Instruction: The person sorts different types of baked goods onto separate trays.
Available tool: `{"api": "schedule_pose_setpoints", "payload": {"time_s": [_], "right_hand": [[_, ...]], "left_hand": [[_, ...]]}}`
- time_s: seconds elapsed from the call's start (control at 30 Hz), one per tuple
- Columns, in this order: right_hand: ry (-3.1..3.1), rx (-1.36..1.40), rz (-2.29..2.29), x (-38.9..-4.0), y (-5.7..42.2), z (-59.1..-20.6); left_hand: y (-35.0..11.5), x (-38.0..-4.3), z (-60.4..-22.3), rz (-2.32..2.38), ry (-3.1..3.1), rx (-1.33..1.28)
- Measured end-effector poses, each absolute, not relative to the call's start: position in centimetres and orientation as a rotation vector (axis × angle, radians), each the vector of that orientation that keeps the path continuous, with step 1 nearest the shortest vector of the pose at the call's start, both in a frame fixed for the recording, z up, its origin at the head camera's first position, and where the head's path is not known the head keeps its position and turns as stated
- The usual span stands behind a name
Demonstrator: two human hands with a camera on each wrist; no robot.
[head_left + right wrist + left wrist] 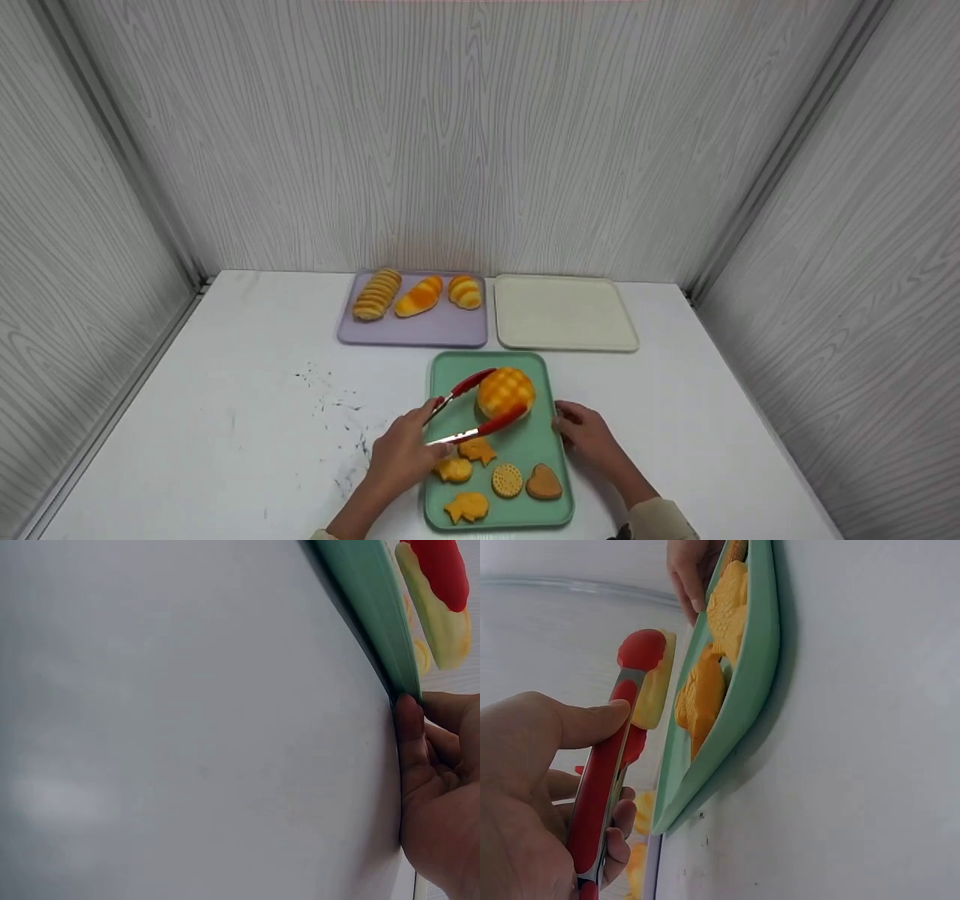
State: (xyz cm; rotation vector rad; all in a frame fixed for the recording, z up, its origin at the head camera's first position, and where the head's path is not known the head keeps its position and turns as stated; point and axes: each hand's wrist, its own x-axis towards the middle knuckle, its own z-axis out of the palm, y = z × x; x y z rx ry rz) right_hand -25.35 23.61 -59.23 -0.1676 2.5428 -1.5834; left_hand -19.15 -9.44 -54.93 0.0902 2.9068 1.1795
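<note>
My left hand (pixel 403 456) grips red-and-metal tongs (pixel 501 421), their red tips on either side of a round golden bun (pixel 508 390) with a crisscross top. In the left wrist view the bun (pixel 655 686) is between the tips, raised over the green tray (pixel 759 652). At the tray's right edge, my right hand (pixel 591 436) pinches the rim, the thumb low against the outer wall in the right wrist view. Toward the front of the tray lie several fish-shaped biscuits (pixel 466 507), a round dotted biscuit (pixel 507 480) and a brown heart-shaped biscuit (pixel 544 482).
Behind the green tray, a purple tray (pixel 420 332) bears a long ridged bread (pixel 377 295) and two croissant-like breads (pixel 419 297). Right beside it sits a cream tray (pixel 566 313). Dark marks (pixel 322 386) spot the white table on the left; grey panels (pixel 480 135) enclose the back and sides.
</note>
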Motion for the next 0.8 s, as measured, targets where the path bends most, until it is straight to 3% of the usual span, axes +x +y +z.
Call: {"api": "schedule_pose_setpoints", "payload": {"time_s": [0.5,0.7,0.8], "right_hand": [[2.53,-0.151,-1.602,-25.3,23.4,-59.3],[2.526,-0.183,-1.576,-23.9,22.7,-56.5],[2.536,-0.182,-1.58,-24.1,22.9,-57.0]], "left_hand": [[-12.6,-25.1,-54.5,1.231,2.962,-0.15],[-13.5,-27.8,-54.4,1.232,2.962,-0.205],[-13.7,-28.8,-54.6,1.241,2.962,-0.22]]}}
